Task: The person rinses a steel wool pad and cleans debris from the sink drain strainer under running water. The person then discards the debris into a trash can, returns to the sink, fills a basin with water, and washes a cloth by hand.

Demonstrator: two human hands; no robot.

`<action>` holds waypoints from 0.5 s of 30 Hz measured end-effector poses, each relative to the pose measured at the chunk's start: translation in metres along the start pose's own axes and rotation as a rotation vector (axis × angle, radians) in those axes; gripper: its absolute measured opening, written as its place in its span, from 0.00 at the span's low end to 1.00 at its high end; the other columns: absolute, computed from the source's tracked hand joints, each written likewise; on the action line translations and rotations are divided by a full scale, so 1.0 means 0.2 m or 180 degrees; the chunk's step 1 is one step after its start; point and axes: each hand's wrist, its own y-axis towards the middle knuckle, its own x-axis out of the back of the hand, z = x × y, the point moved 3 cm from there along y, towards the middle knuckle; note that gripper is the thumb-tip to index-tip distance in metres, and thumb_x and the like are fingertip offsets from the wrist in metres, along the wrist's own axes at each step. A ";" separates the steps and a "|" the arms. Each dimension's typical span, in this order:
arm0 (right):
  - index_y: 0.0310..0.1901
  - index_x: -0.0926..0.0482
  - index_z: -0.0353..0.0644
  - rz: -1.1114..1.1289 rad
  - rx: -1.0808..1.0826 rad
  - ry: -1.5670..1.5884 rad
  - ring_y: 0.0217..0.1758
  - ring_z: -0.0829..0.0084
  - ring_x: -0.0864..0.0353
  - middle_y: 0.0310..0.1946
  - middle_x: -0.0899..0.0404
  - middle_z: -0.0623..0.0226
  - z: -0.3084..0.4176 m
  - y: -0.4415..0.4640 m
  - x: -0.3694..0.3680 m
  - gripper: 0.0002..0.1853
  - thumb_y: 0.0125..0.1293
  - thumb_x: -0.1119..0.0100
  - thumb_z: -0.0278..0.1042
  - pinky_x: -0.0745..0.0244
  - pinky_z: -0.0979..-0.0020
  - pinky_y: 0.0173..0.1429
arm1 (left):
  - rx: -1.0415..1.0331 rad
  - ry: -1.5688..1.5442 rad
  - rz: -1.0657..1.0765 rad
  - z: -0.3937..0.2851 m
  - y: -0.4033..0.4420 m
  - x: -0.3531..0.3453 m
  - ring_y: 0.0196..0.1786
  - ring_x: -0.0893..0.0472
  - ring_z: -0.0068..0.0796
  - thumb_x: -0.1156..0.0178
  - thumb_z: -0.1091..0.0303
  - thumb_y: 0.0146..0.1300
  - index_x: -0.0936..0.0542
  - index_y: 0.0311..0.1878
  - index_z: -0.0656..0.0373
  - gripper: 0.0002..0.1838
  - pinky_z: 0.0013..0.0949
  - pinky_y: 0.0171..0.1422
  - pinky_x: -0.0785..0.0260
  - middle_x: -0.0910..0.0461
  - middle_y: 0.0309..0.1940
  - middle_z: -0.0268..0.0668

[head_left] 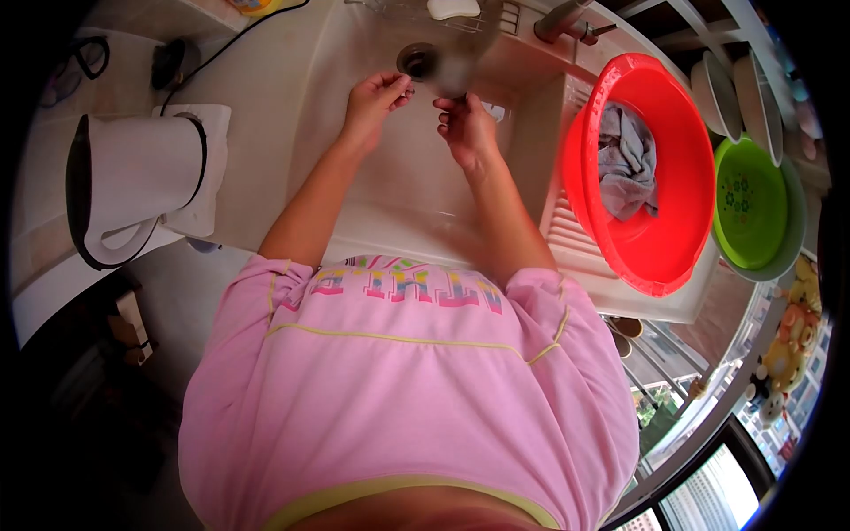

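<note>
Pale sink [403, 173] under both hands, drain [413, 60] just beyond left hand [376, 104]. Right hand [467, 131]: fingers curled, tips closed on blurred grey thing [455, 69] over sink. Left hand: thumb and fingers pinched, near grey thing; cannot tell what they hold. Red basin [686, 190] with cloth [627, 164] right of right hand. Kettle [142, 168] left of left hand.

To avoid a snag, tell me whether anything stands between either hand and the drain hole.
A blurred greyish object, too smeared to identify, shows between the right hand and the drain hole; nothing visible blocks the left hand.
</note>
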 end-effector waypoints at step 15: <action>0.21 0.37 0.49 0.0414 -0.0910 0.1213 0.25 0.76 0.39 0.20 0.37 0.74 -0.08 -0.05 -0.12 0.18 0.66 0.67 0.47 0.38 0.75 0.32 | -0.1218 0.2356 -0.0300 -0.07 -0.06 -0.18 0.31 0.23 0.22 0.36 0.71 0.49 0.25 0.40 0.63 0.15 0.25 0.37 0.29 0.22 0.32 0.36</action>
